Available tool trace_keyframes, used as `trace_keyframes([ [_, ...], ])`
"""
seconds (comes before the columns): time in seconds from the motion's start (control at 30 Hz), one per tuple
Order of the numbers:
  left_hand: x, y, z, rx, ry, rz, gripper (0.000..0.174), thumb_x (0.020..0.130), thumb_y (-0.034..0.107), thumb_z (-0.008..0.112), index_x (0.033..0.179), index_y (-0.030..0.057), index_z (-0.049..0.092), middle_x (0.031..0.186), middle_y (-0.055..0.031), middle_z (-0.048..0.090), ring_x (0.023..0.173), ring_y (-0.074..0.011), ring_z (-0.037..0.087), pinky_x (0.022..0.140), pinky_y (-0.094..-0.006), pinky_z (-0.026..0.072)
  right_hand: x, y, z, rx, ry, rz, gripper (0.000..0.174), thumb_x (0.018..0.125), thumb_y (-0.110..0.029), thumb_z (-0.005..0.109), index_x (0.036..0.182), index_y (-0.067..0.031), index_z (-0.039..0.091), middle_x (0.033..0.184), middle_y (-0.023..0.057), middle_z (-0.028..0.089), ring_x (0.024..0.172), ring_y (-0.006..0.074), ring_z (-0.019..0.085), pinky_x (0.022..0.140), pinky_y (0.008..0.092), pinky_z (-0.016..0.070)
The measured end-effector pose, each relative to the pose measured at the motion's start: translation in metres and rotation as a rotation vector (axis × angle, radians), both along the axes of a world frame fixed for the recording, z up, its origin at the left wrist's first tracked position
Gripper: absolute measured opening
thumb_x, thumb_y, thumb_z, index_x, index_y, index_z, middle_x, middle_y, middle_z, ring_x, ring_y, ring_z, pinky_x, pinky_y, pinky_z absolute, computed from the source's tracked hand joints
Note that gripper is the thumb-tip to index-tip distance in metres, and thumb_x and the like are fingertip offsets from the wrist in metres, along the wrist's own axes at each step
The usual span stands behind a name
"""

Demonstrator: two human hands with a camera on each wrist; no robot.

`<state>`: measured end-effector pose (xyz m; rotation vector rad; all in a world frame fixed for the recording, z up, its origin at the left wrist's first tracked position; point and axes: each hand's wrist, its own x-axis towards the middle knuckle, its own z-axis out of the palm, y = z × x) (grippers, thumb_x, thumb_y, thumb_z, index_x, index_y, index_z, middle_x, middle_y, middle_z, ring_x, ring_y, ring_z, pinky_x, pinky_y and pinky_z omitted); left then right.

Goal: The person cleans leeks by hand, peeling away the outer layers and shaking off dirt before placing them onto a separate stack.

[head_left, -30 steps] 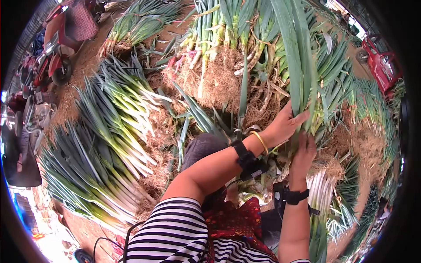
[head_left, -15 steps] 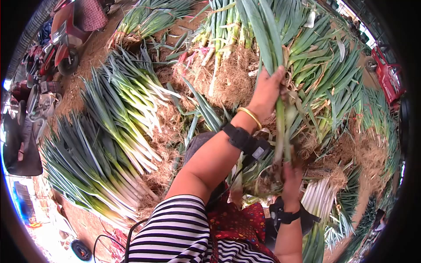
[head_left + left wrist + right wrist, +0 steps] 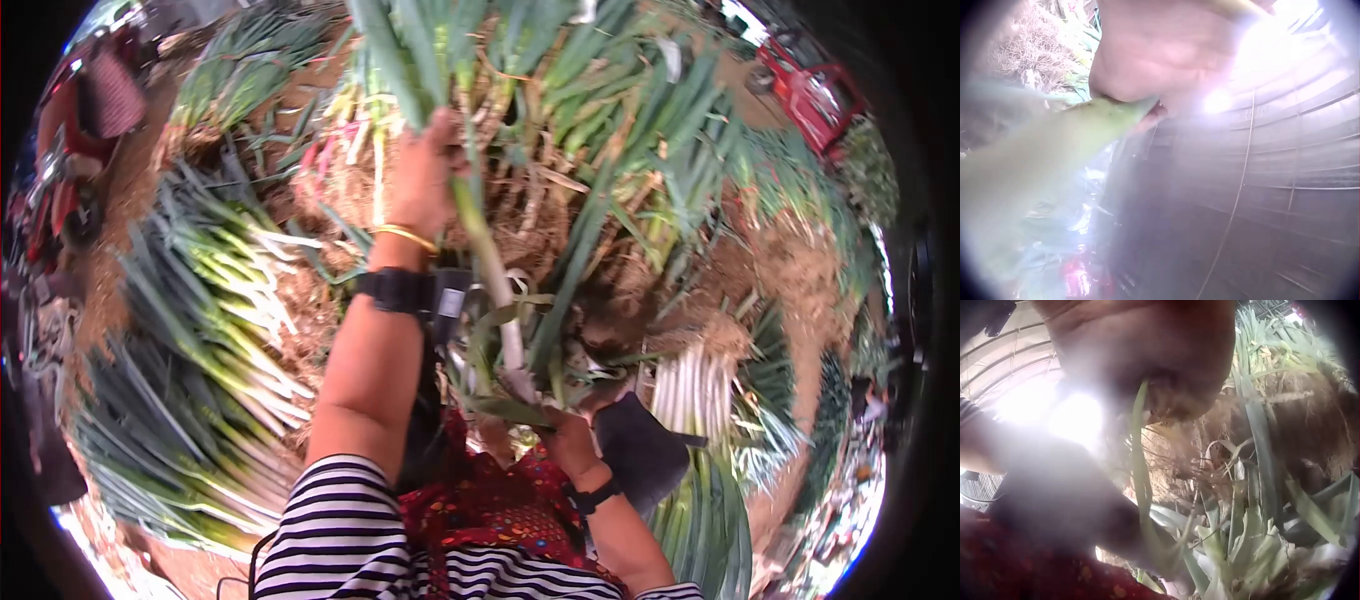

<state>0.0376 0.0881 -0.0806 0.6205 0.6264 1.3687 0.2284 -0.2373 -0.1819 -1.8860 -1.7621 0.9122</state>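
Observation:
My left hand (image 3: 420,180) grips a long green onion (image 3: 485,240) high on its stem, where the green leaves begin. Its pale stem slants down toward my lap, roots at the lower end. The left wrist view shows the stem (image 3: 1079,131) running up into the curled hand (image 3: 1154,56). Lower down and closer to my body, my right hand (image 3: 570,440) pinches a loose green leaf strip (image 3: 1140,456), which dangles from the fingers in the right wrist view. Fallen leaves and peelings (image 3: 1254,544) lie below that hand.
Green onions with white stems (image 3: 250,330) lie in rows at the left. Bundles with thick brown roots (image 3: 770,260) stand ahead and to the right. A pale-stemmed pile (image 3: 695,390) is near my right knee. Red vehicles (image 3: 810,100) stand farther off on the dirt.
My left hand has carried the green onion leftward and forward in the view. My right hand has come away from the stem, down toward my lap, with a leaf strip. The head view has shifted.

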Motion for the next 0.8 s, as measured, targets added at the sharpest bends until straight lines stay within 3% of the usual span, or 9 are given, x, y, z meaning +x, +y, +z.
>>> trace_keyframes([
  [0.2, -0.036, 0.014, 0.020, 0.096, -0.007, 0.167, 0.020, 0.090, 0.022, 0.057, 0.097, 0.0037, 0.053, 0.067, 0.0050, 0.039, 0.054, -0.0053, 0.033, 0.048, -0.0206, 0.0299, 0.033, -0.054, -0.045, -0.516, -0.337, 0.223, 0.047, 0.075, -0.031, 0.065, 0.115, -0.0080, 0.056, 0.089, 0.0175, 0.063, 0.087, 0.0353, 0.060, 0.074, 0.0420, 0.0468],
  [0.27, -0.030, 0.008, 0.018, 0.104, -0.052, 0.136, 0.024, 0.090, 0.028, 0.055, 0.099, 0.0050, 0.052, 0.070, 0.0026, 0.041, 0.059, -0.0084, 0.037, 0.054, -0.0240, 0.0344, 0.031, -0.045, -0.034, -0.207, -0.384, 0.266, 0.061, 0.075, -0.034, 0.066, 0.126, -0.0078, 0.046, 0.099, 0.0174, 0.062, 0.095, 0.0339, 0.058, 0.078, 0.0426, 0.0448],
  [0.3, -0.026, 0.005, 0.023, 0.043, -0.053, 0.135, 0.035, 0.092, 0.038, 0.049, 0.105, 0.0058, 0.050, 0.078, -0.0018, 0.049, 0.065, -0.0123, 0.044, 0.061, -0.0276, 0.0389, 0.025, -0.027, -0.013, -0.258, -0.348, 0.216, 0.065, 0.076, -0.036, 0.065, 0.129, -0.0052, 0.041, 0.105, 0.0189, 0.060, 0.098, 0.0355, 0.057, 0.079, 0.0414, 0.0443],
  [0.37, -0.018, -0.001, 0.024, 0.094, -0.164, 0.045, 0.040, 0.092, 0.043, 0.046, 0.107, 0.0062, 0.049, 0.083, -0.0040, 0.052, 0.067, -0.0138, 0.046, 0.062, -0.0277, 0.0402, 0.017, 0.009, 0.025, -0.272, -0.440, 0.144, 0.054, 0.079, -0.033, 0.063, 0.123, -0.0056, 0.047, 0.110, 0.0160, 0.058, 0.102, 0.0325, 0.055, 0.093, 0.0468, 0.0339],
  [0.47, -0.012, -0.007, 0.023, 0.170, -0.275, -0.096, 0.043, 0.094, 0.046, 0.038, 0.111, 0.0074, 0.047, 0.095, -0.0096, 0.057, 0.073, -0.0166, 0.050, 0.068, -0.0285, 0.0440, 0.017, 0.055, 0.051, 0.085, -0.240, -0.033, 0.053, 0.081, -0.030, 0.062, 0.125, -0.0056, 0.045, 0.112, 0.0154, 0.058, 0.100, 0.0314, 0.056, 0.091, 0.0417, 0.0380],
  [0.53, -0.006, -0.006, 0.019, 0.119, -0.198, -0.097, 0.041, 0.096, 0.044, 0.032, 0.106, 0.0065, 0.047, 0.092, -0.0079, 0.059, 0.072, -0.0158, 0.053, 0.067, -0.0289, 0.0484, 0.007, 0.083, 0.075, 0.486, -0.149, -0.147, 0.052, 0.082, -0.028, 0.062, 0.125, -0.0047, 0.045, 0.113, 0.0142, 0.058, 0.098, 0.0310, 0.057, 0.086, 0.0382, 0.0428],
  [0.63, 0.010, -0.019, 0.019, 0.100, -0.274, -0.142, 0.031, 0.095, 0.025, 0.043, 0.119, 0.0053, 0.043, 0.099, -0.0089, 0.058, 0.078, -0.0169, 0.057, 0.072, -0.0306, 0.0508, -0.013, 0.117, 0.102, 0.618, -0.115, -0.155, 0.054, 0.083, -0.031, 0.062, 0.125, -0.0031, 0.043, 0.109, 0.0153, 0.058, 0.098, 0.0316, 0.057, 0.081, 0.0401, 0.0460],
  [0.7, 0.023, -0.029, 0.019, 0.063, -0.273, -0.109, 0.048, 0.087, 0.006, 0.057, 0.130, 0.0064, 0.036, 0.100, -0.0087, 0.058, 0.087, -0.0170, 0.058, 0.075, -0.0315, 0.0506, -0.029, 0.134, 0.106, 0.605, -0.062, -0.177, 0.056, 0.083, -0.033, 0.062, 0.125, -0.0025, 0.041, 0.108, 0.0162, 0.058, 0.095, 0.0321, 0.058, 0.077, 0.0408, 0.0471],
  [0.8, 0.038, -0.039, 0.014, 0.069, -0.196, -0.152, 0.052, 0.085, 0.003, 0.059, 0.130, 0.0046, 0.035, 0.100, -0.0084, 0.057, 0.090, -0.0173, 0.057, 0.077, -0.0312, 0.0495, -0.041, 0.162, 0.109, 0.531, 0.082, -0.229, 0.058, 0.082, -0.035, 0.062, 0.124, -0.0021, 0.040, 0.103, 0.0175, 0.059, 0.087, 0.0327, 0.060, 0.070, 0.0413, 0.0488],
])
